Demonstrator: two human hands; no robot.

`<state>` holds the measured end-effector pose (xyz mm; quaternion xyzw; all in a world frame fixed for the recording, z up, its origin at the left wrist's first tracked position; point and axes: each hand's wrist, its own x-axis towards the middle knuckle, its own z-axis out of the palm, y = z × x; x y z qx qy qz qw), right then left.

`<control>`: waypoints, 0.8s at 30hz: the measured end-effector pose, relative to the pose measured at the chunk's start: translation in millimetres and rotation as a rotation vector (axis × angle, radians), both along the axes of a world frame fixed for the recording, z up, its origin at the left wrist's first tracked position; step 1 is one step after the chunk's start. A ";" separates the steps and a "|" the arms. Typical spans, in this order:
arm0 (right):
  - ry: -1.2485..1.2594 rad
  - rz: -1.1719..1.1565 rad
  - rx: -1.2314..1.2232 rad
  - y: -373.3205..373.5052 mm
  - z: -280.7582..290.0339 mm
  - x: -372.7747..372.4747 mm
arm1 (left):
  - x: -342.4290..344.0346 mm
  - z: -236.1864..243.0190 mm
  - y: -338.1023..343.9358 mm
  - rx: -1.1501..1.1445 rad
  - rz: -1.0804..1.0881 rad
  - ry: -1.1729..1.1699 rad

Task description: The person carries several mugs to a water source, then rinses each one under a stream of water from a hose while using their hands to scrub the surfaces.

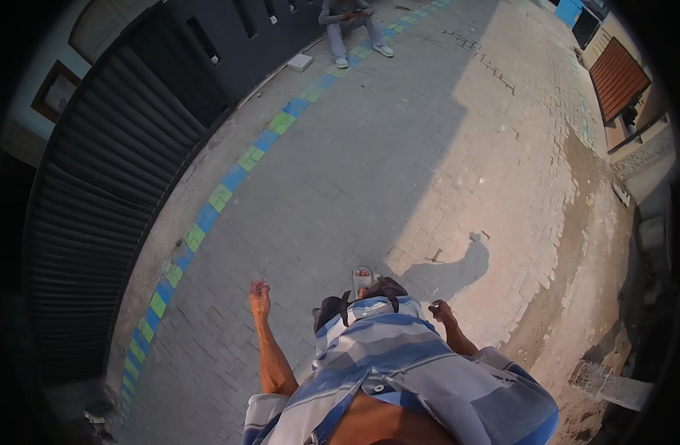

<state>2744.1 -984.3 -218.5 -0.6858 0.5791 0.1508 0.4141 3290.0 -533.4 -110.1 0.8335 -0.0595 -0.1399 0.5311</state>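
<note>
My left hand [259, 297] hangs in the air over the grey paving, left of my body. Its fingers are loosely curled in, and nothing shows in them. On the other side, my right hand [441, 311] hangs beside my hip, its thumb and bent fingers a little apart with no object between them. Neither hand touches anything. Between them are my blue, white and grey striped shirt [377, 341] and dark shorts [389, 289]. One foot in a light sandal [362, 277] shows ahead on the paving; the other foot is hidden.
Paved lane [340, 200] stretches ahead, shaded left, sunlit right. A blue and green painted strip [234, 178] runs along a dark ribbed gate [95, 185]. Far ahead a person [352, 30] sits by the wall near a white block [300, 62]. A reddish-brown slatted panel [619, 78] stands at right.
</note>
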 end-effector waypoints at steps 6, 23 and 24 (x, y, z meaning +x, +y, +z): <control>-0.717 0.298 -0.143 -128.9 168.4 581.9 | -111.1 -73.3 52.8 0.419 0.112 0.914; -0.072 0.190 0.262 -198.9 27.0 857.3 | 896.8 -7.2 -203.1 0.113 0.138 -0.121; -0.002 0.140 0.264 -228.7 32.5 851.2 | 935.6 6.0 -261.8 0.068 0.098 -0.144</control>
